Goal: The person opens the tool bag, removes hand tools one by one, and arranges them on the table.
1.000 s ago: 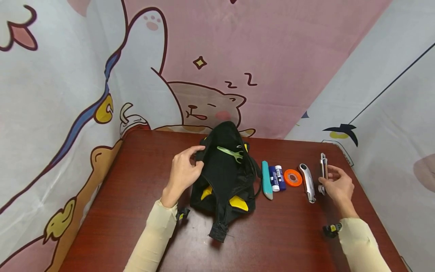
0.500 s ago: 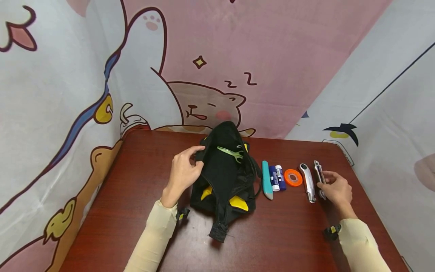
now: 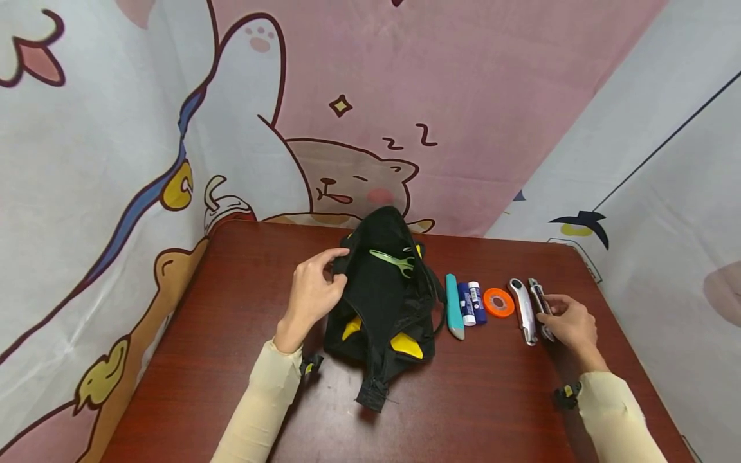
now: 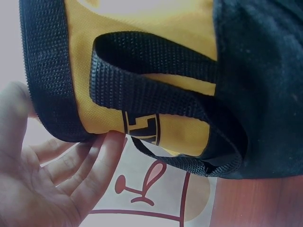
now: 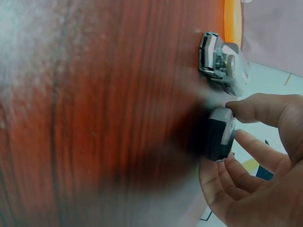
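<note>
My left hand (image 3: 312, 292) pinches the left edge of the opening of a black and yellow bag (image 3: 376, 315). In the left wrist view its fingers rest under the bag's zipped rim, and the yellow side with a black webbing strap (image 4: 151, 92) faces the camera. Green-handled scissors (image 3: 393, 260) lie inside the bag. At the table's right, my right hand (image 3: 572, 325) holds a silver snap-off utility knife (image 3: 539, 297) between thumb and fingers. Its dark end (image 5: 220, 135) shows in the right wrist view. A second silver utility knife (image 3: 523, 312) lies just left of it.
On the brown table (image 3: 463, 399), a row runs right from the bag: a teal cutter (image 3: 454, 305), two blue-and-white glue sticks (image 3: 466, 303), and an orange ring-shaped roll (image 3: 499, 303). Printed cloth (image 3: 463, 96) hangs behind and at both sides.
The right hand has moved the utility knife left, close beside the other silver knife, and its top now tilts left. The left hand and the bag have stayed in place.
</note>
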{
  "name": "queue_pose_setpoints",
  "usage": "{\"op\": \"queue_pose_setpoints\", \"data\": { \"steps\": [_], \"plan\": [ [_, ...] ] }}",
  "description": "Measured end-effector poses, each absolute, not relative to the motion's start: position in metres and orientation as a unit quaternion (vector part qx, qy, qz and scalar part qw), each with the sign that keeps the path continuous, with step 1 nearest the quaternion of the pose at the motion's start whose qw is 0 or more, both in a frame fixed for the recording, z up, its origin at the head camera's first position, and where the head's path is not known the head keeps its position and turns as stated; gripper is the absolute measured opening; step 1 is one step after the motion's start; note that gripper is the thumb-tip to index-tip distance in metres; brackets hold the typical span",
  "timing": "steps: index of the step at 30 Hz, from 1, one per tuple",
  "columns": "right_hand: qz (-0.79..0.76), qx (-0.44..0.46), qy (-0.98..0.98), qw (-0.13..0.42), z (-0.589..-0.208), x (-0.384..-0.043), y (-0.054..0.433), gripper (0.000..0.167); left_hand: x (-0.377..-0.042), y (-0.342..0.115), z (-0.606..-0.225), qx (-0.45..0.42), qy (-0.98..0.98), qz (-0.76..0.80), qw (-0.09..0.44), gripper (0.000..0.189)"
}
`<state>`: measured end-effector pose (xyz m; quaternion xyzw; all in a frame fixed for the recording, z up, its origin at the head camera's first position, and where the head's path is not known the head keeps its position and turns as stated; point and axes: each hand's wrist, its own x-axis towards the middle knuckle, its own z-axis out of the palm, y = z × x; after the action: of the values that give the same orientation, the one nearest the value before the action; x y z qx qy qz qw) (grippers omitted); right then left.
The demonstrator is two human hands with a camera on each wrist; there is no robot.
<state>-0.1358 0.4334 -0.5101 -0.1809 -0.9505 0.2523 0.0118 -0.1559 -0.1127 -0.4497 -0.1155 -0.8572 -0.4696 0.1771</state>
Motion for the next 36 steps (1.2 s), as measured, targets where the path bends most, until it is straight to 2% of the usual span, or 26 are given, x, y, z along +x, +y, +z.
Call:
{"op": "queue_pose_setpoints", "data": {
  "steps": [11, 18, 25, 36],
  "plan": [
    [0.256, -0.146, -0.956, 0.012, -0.507, -0.138, 0.433, 0.051, -0.155, -0.113, -0.449, -0.114, -0.857, -0.472, 0.175, 0.046],
    [0.248, -0.135, -0.957, 0.074, -0.494, -0.142, 0.416, 0.053, -0.155, -0.113, -0.448, -0.111, -0.857, -0.473, 0.169, 0.046],
    [0.255, -0.093, -0.952, 0.141, -0.475, -0.149, 0.39, 0.049, -0.155, -0.113, -0.448, -0.112, -0.856, -0.475, 0.168, 0.046],
    [0.274, -0.033, -0.938, 0.212, -0.444, -0.158, 0.34, 0.044, -0.155, -0.113, -0.447, -0.111, -0.855, -0.476, 0.171, 0.046]
  ]
}}
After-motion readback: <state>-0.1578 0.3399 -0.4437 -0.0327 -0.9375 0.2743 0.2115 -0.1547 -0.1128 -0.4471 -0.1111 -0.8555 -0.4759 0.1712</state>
